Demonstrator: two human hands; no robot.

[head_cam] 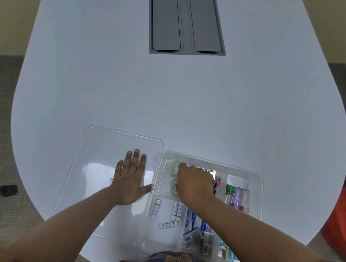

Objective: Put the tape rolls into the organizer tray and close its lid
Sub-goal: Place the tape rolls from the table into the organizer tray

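A clear plastic organizer tray [258, 177] sits at the near right of the white table. Two clear tape rolls lie in its far-left compartment: one roll [173, 167] at the back, another roll [173, 188] in front of it. My right hand [193, 186] is inside the tray, fingers curled over that compartment, its fingertips at the rolls; whether it grips one is hidden. The clear lid [101, 144] lies flat on the table left of the tray. My left hand [130, 177] rests flat on the lid, fingers spread.
Other tray compartments hold several white batteries [177, 211], small boxed items [197, 234] and coloured tubes [236, 197]. A grey cable hatch [186, 20] is set into the table farther back. A red bag [345, 217] lies on the floor to the right.
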